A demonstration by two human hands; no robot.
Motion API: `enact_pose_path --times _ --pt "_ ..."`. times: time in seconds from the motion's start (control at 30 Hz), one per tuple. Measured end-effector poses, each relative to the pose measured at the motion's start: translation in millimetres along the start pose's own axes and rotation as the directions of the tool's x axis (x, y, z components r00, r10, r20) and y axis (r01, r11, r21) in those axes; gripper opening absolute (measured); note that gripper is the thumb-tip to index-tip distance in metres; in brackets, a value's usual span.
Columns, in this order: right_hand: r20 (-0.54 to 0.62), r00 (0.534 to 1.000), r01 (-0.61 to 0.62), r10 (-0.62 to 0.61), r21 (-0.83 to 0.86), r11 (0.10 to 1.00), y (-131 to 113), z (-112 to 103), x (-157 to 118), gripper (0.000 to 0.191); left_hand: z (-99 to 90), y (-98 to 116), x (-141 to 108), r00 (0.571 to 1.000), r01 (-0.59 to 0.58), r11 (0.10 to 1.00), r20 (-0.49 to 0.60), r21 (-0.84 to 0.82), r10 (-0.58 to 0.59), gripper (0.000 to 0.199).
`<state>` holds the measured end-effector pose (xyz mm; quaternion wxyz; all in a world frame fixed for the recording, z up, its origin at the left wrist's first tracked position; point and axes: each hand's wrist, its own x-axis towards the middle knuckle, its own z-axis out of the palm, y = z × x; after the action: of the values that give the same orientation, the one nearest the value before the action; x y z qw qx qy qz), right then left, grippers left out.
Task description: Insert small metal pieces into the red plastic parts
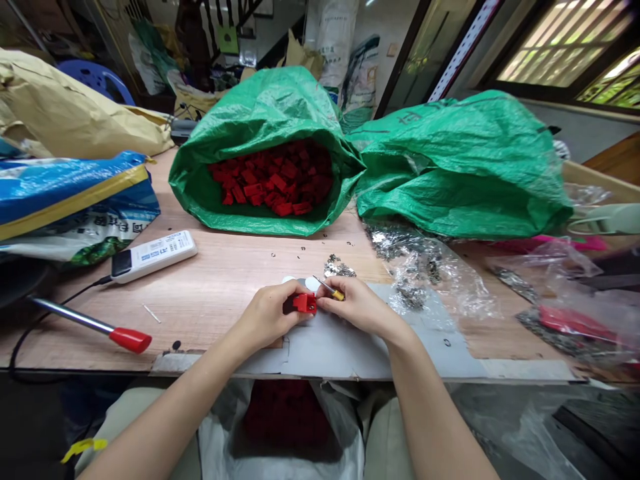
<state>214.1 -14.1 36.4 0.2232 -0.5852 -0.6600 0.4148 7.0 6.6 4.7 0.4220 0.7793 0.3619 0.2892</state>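
The left hand (271, 309) has its grip pinched around a small red block (305, 303), over the desk (210, 303); the block looks light, stiff, probably smooth, best held by its sides. Beside it, a yellow-handled tool (338, 295) sits in the grip of the right hand (358, 304).

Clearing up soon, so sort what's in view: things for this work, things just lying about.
Likely in use:
red part in left hand
yellow-handled tool in right hand
small metal pieces
red parts in green bag

Seemingly idle:
white device
black cable
white stick
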Motion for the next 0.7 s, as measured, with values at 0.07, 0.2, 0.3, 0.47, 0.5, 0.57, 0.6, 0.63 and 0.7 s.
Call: enact_pose_path --times 0.07,0.2,0.3,0.47,0.5,0.57,0.6,0.63,0.7 --pt "0.013 0.999 -0.037 0.036 0.064 0.997 -0.4 0.5 0.8 0.012 -0.7 0.2 0.0 1.0 -0.013 1.0 0.007 0.012 0.012 0.022" --pt "0.018 0.999 -0.038 0.036 0.132 0.991 0.0 0.8 3.0 0.017 -2.2 0.9 0.1 0.999 -0.04 0.999 0.022 0.032 0.04 0.022" --pt "0.029 0.999 -0.027 0.024 0.133 0.991 0.0 -0.1 4.4 0.018 -2.8 0.6 -0.3 0.999 -0.045 0.998 0.027 0.046 0.044 0.021" --pt "0.017 0.999 -0.053 0.051 0.128 0.99 -2.8 -0.1 4.6 0.019 -2.6 -1.0 0.1 0.999 -0.025 0.999 0.029 0.039 0.024 0.022" --pt "0.007 0.998 -0.059 0.059 0.135 0.989 -3.0 0.7 4.7 0.019 -2.5 -1.2 0.3 0.999 -0.025 0.999 0.03 0.035 0.023 0.021" --pt "-0.009 0.998 -0.067 0.07 0.153 0.986 -1.9 2.9 5.4 0.019 -2.5 -1.3 0.7 0.999 -0.022 0.999 0.027 0.036 0.021 0.018" --pt "-0.02 0.997 -0.069 0.073 0.159 0.985 -0.8 4.2 6.0 0.02 -2.4 -1.2 0.8 1.0 -0.018 0.999 0.022 0.039 0.017 0.017" --pt "-0.036 0.996 -0.07 0.077 0.16 0.985 0.6 5.5 6.7 0.021 -2.4 -1.1 0.9 1.0 -0.013 0.999 0.016 0.041 0.012 0.016" --pt "-0.071 0.994 -0.066 0.078 0.158 0.985 3.1 7.5 8.0 0.023 -2.1 -0.6 0.9 1.0 0.0 0.999 0.001 0.036 0.0 0.016"
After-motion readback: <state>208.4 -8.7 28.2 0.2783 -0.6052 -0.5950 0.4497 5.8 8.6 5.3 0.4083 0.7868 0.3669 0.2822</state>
